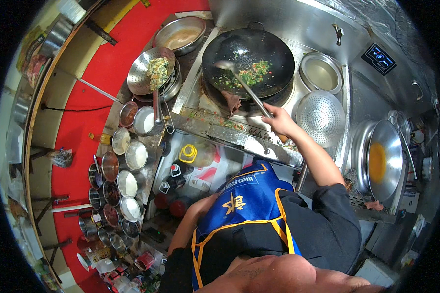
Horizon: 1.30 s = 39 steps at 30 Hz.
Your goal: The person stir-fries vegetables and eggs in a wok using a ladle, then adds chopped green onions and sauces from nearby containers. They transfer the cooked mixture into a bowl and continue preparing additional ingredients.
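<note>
My right hand (278,119) is closed around the handle of a long metal ladle (250,91), whose bowl rests in a large black wok (220,47). Chopped green and red vegetables (255,73) lie in the wok beside the ladle. A brownish cloth (231,103) hangs at the wok's near rim. My left hand is hidden; only the left forearm (190,223) shows, running behind the blue apron (220,208). Left of the wok, a perforated strainer (137,75) holds a cooked, egg-like mixture (157,73) and sits over another pot.
Several metal containers of seasonings (136,155) line the left counter. A perforated metal skimmer (321,119) and a pot of liquid (319,73) stand right of the wok. Farther right is a metal bowl (392,157) holding orange liquid. Bottles (174,181) stand below the stove edge.
</note>
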Tool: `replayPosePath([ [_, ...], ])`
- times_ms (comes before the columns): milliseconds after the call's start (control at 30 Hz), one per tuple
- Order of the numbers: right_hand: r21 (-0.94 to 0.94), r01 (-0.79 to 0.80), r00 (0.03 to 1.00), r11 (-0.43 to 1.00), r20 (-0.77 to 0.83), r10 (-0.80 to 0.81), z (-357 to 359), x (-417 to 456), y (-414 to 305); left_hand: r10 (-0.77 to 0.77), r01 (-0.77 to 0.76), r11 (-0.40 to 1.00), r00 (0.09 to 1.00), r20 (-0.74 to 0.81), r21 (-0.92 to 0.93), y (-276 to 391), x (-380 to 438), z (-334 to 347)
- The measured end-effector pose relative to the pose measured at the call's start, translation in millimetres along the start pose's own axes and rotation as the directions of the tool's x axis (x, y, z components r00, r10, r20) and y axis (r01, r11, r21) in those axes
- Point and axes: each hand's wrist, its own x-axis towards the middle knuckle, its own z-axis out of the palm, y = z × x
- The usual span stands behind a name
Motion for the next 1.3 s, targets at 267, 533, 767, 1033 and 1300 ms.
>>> replayPosePath([
  [267, -0.682, 0.049, 0.997, 0.730, -0.006, -0.073, -96.1, -108.4, -18.6, 0.063, -0.059, 0.996, 0.995, 0.074, -0.060, 3.0, -9.1, 1.9],
  [533, -0.595, 0.213, 0.969, 0.775, 0.031, -0.243, -115.8, -97.1, 6.7, 0.058, -0.069, 0.995, 0.990, 0.132, 0.074, -12.4, 27.6, -16.7],
  [767, 0.192, -0.052, 0.932, 0.980, -0.342, 0.116, -53.0, 11.6, 12.1, 0.087, -0.089, 0.996, 0.995, 0.055, 0.022, -8.9, 14.1, -2.0],
  [1033, 0.323, -0.041, 0.998, 0.945, -0.025, 0.052, 1.8, -13.0, 0.3, 0.061, -0.048, 0.987, 0.995, 0.083, -0.155, -2.3, -15.2, 13.6],
  [1300, 0.442, -0.058, 0.992, 0.895, -0.078, 0.103, -35.8, 4.1, 9.6, 0.239, -0.242, 0.970, 0.966, 0.100, 0.021, -27.5, 3.7, 1.2],
])
